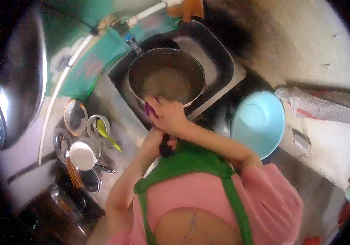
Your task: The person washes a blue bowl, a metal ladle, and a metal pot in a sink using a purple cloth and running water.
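A deep metal pot stands tilted in the sink, with murky liquid or residue at its bottom. Its dark handle points toward my body, and my left hand is wrapped round it. My right hand presses a purple cloth or scrubbing pad against the near rim of the pot, where the handle joins. Most of the pad is hidden under my fingers. Behind the pot a tap with a blue part reaches over the sink.
To the right sits a light blue basin. Left of the sink, the counter holds a white mug, another cup with a yellow-green spoon, round lids and chopsticks. A white pipe runs along the wall.
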Motion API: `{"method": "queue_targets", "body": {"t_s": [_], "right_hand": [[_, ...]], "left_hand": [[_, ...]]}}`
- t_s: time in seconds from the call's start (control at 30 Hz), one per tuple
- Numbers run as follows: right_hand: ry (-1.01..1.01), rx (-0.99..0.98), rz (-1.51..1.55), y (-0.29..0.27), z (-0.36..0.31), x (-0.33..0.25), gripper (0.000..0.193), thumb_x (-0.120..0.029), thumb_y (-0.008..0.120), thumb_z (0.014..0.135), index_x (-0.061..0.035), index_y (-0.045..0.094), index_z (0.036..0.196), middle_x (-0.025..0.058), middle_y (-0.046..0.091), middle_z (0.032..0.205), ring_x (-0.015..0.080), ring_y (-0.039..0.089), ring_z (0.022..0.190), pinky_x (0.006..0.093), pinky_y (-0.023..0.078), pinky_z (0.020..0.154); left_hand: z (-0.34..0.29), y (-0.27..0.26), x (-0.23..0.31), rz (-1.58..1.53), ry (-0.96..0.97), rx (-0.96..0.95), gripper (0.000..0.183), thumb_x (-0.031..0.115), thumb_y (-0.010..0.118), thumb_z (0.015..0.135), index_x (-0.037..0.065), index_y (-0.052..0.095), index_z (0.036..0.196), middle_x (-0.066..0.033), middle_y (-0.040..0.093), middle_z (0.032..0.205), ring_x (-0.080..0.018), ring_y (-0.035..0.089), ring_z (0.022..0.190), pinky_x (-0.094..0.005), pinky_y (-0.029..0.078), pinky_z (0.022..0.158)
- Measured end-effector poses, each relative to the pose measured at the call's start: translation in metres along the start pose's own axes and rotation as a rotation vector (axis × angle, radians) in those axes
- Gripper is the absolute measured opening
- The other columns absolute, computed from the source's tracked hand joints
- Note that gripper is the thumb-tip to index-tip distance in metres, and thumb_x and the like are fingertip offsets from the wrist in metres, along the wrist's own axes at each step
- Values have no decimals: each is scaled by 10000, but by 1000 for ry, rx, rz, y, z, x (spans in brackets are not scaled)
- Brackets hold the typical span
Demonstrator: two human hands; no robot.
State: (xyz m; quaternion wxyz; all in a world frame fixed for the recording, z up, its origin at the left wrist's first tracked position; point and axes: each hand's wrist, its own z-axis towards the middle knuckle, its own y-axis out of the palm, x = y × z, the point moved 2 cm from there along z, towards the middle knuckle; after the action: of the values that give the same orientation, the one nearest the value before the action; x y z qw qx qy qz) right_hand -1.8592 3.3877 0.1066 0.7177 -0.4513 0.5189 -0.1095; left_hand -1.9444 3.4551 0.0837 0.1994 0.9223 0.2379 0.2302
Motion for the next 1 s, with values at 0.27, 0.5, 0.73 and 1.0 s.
{"method": "queue_targets", "body": {"t_s": [0.27, 0.5, 0.73, 1.0], "right_hand": [[252, 223, -43, -42, 18, 184, 308, -258, 508, 806, -76, 511, 1055, 147, 602, 933, 315, 595, 775, 407, 481, 639], [175, 206, 139, -21, 152, 318, 337, -310, 450, 852, -72, 519, 1082, 198, 579, 962, 352, 560, 881, 415, 434, 769], [544, -125, 865, -37, 163, 310, 398, -320, 484, 823, 10, 542, 1038, 125, 604, 902, 254, 571, 865, 333, 431, 766], [646, -407, 713, 13, 91, 314, 401, -129, 528, 723, 38, 458, 1080, 107, 578, 857, 214, 573, 761, 350, 483, 614]], "left_hand": [[8, 32, 55, -163, -113, -16, 227, 264, 544, 850, 72, 429, 814, -49, 437, 572, -154, 407, 443, -329, 379, 436], [34, 39, 77, -188, -227, -28, 238, 285, 548, 846, 82, 444, 781, -41, 436, 569, -150, 408, 443, -316, 371, 433], [33, 34, 92, -178, -187, -29, 230, 271, 537, 853, 75, 439, 781, -37, 433, 566, -141, 416, 455, -316, 374, 433], [1, 93, 132, -220, -105, -27, 169, 179, 509, 848, 49, 413, 799, -51, 454, 637, -141, 427, 493, -314, 390, 476]]}}
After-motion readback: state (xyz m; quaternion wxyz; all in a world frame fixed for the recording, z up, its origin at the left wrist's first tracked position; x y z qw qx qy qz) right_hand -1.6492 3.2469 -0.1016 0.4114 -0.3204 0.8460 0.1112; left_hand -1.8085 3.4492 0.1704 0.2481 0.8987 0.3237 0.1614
